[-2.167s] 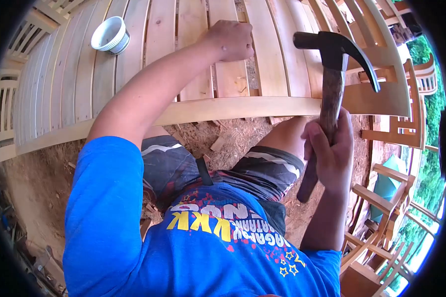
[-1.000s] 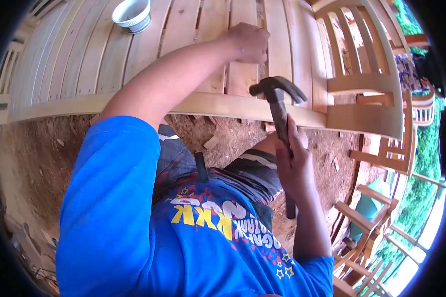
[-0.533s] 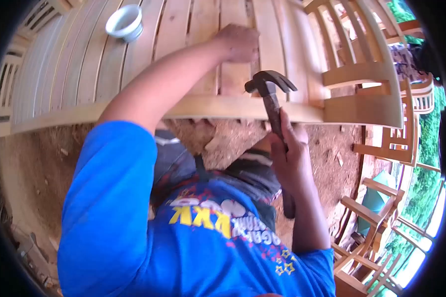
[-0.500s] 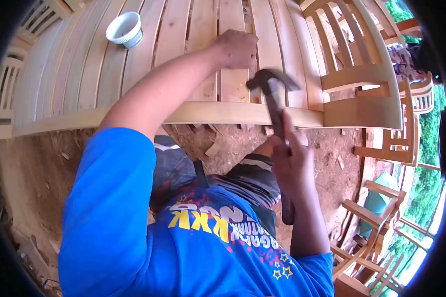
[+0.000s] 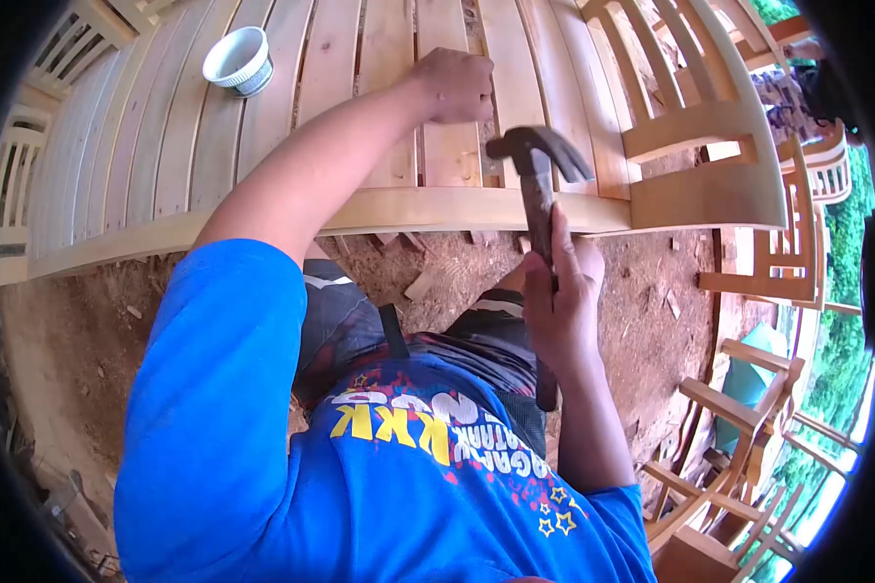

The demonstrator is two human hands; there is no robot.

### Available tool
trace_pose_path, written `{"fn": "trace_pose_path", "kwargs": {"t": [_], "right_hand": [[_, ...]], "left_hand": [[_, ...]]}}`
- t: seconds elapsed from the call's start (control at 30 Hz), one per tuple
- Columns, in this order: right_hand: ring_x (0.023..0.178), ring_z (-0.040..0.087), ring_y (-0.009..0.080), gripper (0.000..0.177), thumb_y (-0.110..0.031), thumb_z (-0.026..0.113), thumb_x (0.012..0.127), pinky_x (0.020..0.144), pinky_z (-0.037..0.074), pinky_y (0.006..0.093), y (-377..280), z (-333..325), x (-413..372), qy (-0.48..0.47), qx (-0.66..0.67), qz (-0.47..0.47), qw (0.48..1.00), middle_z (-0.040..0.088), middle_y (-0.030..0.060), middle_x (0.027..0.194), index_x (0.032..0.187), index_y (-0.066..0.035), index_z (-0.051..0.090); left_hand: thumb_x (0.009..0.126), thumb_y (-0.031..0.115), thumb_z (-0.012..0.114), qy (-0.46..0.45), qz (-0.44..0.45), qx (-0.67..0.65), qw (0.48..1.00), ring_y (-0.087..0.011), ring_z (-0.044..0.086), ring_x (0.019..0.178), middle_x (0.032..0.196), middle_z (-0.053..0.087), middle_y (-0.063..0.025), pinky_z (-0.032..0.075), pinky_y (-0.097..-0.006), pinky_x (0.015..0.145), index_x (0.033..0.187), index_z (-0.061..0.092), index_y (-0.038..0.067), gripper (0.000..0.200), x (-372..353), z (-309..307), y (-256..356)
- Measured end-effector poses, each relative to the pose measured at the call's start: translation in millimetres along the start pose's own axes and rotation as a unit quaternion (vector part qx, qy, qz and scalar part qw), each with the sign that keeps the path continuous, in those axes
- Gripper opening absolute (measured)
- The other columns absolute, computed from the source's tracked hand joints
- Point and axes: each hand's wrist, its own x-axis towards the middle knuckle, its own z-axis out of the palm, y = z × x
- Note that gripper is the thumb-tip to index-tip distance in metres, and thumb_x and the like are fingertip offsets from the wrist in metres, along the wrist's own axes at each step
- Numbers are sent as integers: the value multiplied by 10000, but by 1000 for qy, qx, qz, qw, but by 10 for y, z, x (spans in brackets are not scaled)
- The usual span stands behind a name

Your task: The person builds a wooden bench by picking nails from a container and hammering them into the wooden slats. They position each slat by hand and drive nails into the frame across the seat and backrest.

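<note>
Right of centre, the hammer is gripped mid-handle by the right hand, presumably for control. Upper centre, the left hand is curled fist-like at the worktop; contents cannot be determined.

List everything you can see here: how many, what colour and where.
hammer: one, dark, in the right hand
cup: one, white, on the bench, upper left
slatted bench: one, pale wood, ahead
wood scraps: several, brownish, on the ground
ground: one, reddish-brown, below the bench
wooden furniture: several, brown, right
unclear object: one, teal, right
greenery: uncountable, green, far right
shirt: one, blue, bottom
left hand: one, bare, closed over slats
right hand: one, bare, gripping the hammer
</note>
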Motion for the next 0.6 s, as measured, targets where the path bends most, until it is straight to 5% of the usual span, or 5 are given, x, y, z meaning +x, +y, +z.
{"fn": "trace_pose_path", "kwargs": {"t": [0.2,0.3,0.37,0.53,0.6], "right_hand": [[606,519,18,523,-26,613,1108,538,442,195,-49,-27,-96,33,308,143,940,615,-46,769,1625,-43,536],[652,563,35,352,29,774,994,585,466,218,153,16,-170,80,218,145,962,658,-22,793,1343,-2,750],[636,580,45,302,40,792,961,553,478,217,139,21,-147,70,250,145,955,641,-5,869,1260,5,765],[640,605,56,96,-51,823,971,559,478,240,173,11,-168,9,203,117,972,646,-19,757,1025,4,765],[632,606,58,74,-57,796,992,560,478,240,143,38,-216,-20,239,162,957,647,-16,763,1006,6,759]], "left_hand": [[1015,450,622,85,-19,-69,994,-356,769,971,1048,771,-138,619,-485,879,1001,810,97,400,-145,-83,80],[1059,559,607,136,-19,-263,955,-329,791,911,1007,808,-167,628,-462,844,1092,812,63,538,-650,-238,649],[1118,580,551,-44,-71,-441,893,-272,790,943,1016,804,-174,617,-414,890,1244,745,49,579,-1109,-209,1205],[1121,698,447,-84,-63,-741,663,-260,548,1458,1537,577,-222,446,-383,1188,1634,388,-10,876,-1692,-185,1954],[1133,679,440,-75,-91,-698,706,-272,553,1453,1536,581,-223,439,-397,1197,1629,385,-22,860,-1759,-188,2010]]}}
